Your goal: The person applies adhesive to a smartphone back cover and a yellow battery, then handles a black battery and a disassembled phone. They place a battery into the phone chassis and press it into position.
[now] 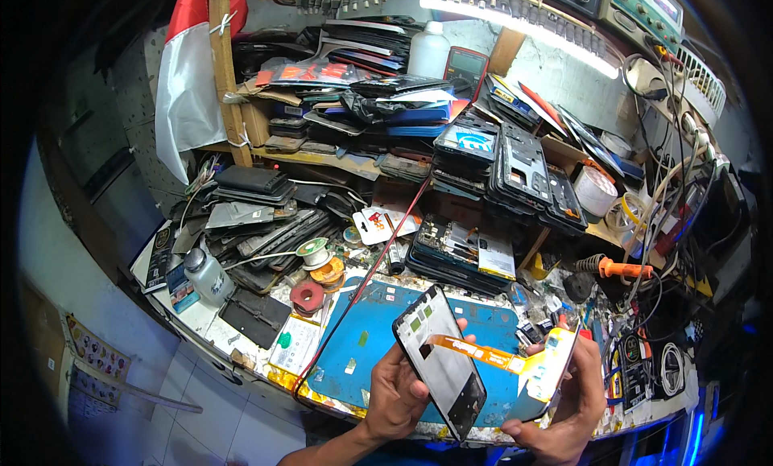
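Observation:
My left hand (397, 395) grips a flat phone frame (447, 377) by its long edge, tilted above the mat. The frame has a dark rim and a grey-silver inner face. In my right hand (581, 402) is a phone display panel (538, 389), held at its edges with the fingers behind it. An orange flex cable (483, 352) stretches from this panel across to the upper part of the frame; how its far end is attached cannot be made out. Below both hands lies a blue work mat (378, 329).
Stacked phone parts (459, 253) stand behind the mat. Wire spools (314, 254), a liquid bottle (208, 274) and a dark phone shell (254, 315) sit left. A soldering iron (620, 268) with an orange handle and tangled cables are at right. A red-black cord (354, 298) crosses the mat.

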`<move>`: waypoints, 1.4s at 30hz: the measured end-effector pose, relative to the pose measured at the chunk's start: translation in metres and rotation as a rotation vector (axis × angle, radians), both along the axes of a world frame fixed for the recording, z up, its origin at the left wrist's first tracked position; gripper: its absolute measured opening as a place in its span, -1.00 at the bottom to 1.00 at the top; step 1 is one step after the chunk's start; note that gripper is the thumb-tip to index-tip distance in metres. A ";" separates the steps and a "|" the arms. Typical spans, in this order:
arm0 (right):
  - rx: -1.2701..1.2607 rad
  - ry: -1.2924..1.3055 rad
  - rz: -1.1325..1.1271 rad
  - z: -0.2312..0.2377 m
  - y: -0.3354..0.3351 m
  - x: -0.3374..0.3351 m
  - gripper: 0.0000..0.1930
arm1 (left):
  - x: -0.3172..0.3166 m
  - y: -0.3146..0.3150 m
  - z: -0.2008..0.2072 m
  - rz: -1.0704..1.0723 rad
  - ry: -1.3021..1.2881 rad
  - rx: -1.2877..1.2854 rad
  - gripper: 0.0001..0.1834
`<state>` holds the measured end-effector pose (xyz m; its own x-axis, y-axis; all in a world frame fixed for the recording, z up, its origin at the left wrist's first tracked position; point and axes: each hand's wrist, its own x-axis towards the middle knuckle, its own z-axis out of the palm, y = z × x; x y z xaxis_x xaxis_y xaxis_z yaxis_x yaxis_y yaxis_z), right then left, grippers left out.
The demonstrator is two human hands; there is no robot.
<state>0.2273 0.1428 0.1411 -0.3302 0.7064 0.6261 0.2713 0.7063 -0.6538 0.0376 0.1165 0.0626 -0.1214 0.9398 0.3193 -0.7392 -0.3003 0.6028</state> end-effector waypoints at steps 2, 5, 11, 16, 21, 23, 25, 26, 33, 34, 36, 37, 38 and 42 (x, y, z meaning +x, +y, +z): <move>0.008 -0.021 -0.020 0.001 -0.002 -0.001 0.06 | 0.001 0.000 0.000 0.020 0.010 -0.010 0.05; 0.011 -0.029 -0.023 0.003 -0.006 -0.001 0.06 | 0.001 0.002 0.001 0.046 0.005 -0.008 0.05; 0.033 -0.068 -0.015 0.004 -0.009 -0.002 0.06 | -0.002 0.003 0.004 0.104 -0.004 0.006 0.08; -0.030 -0.034 0.038 -0.002 -0.004 0.000 0.06 | -0.006 0.001 0.005 0.194 -0.040 -0.001 0.15; -0.175 0.035 0.198 -0.019 0.000 0.003 0.04 | -0.016 -0.004 0.000 0.276 0.134 0.015 0.14; -0.175 0.089 0.232 -0.028 0.002 0.003 0.03 | -0.022 -0.007 -0.003 0.281 0.207 0.016 0.11; -0.217 0.160 0.255 -0.036 0.003 0.003 0.02 | -0.026 -0.005 -0.008 0.281 0.238 0.077 -0.01; -0.196 0.167 0.245 -0.040 0.005 0.002 0.00 | -0.028 -0.005 -0.010 0.275 0.268 0.096 -0.04; -0.202 0.174 0.210 -0.048 0.005 -0.004 -0.05 | -0.033 -0.014 -0.009 0.223 0.425 0.073 0.17; -0.112 -0.007 0.154 -0.045 0.006 -0.001 -0.09 | -0.034 -0.014 -0.008 0.213 0.432 0.063 0.20; -0.052 -0.076 0.127 -0.044 0.007 0.000 -0.11 | -0.039 -0.015 -0.005 0.179 0.442 0.031 0.26; -0.053 -0.097 0.120 -0.044 0.008 0.000 -0.11 | -0.042 -0.014 -0.004 0.169 0.481 0.033 0.25; -0.070 -0.101 0.130 -0.044 0.009 0.001 -0.12 | -0.047 -0.014 -0.004 0.152 0.525 0.030 0.24; -0.064 -0.142 0.151 -0.046 0.010 0.000 -0.13 | -0.058 -0.013 -0.004 0.128 0.568 0.023 0.22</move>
